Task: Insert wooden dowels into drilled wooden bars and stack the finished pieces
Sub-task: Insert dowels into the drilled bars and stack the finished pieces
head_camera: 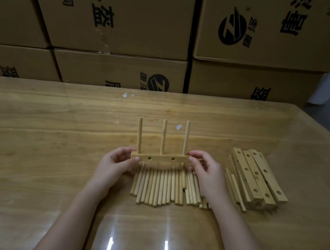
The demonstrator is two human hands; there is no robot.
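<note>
Holding one drilled wooden bar [161, 159] by its two ends, the person keeps it level and crosswise at the middle of the table [51, 131]. The left hand [114, 161] pinches the bar's left end between thumb and curled fingers. The right hand [204, 170] pinches the right end the same way.

Three dowels [163, 138] stand upright out of the bar's top face, evenly spaced, one near each end and one at the centre. Two open holes show on the face turned to the camera, between the dowel positions. Whether the bar's underside touches the table cannot be told.

Just nearer than the bar, a row of loose dowels [162, 187] lies flat, side by side, pointing away from the person; some at the right end overlap under the right wrist. To the right, apart from the hands, a pile of drilled bars [257, 177] lies flat with holes upward and a few dowels against its left side.

Printed cardboard boxes [121, 15] are stacked behind the table.
</note>
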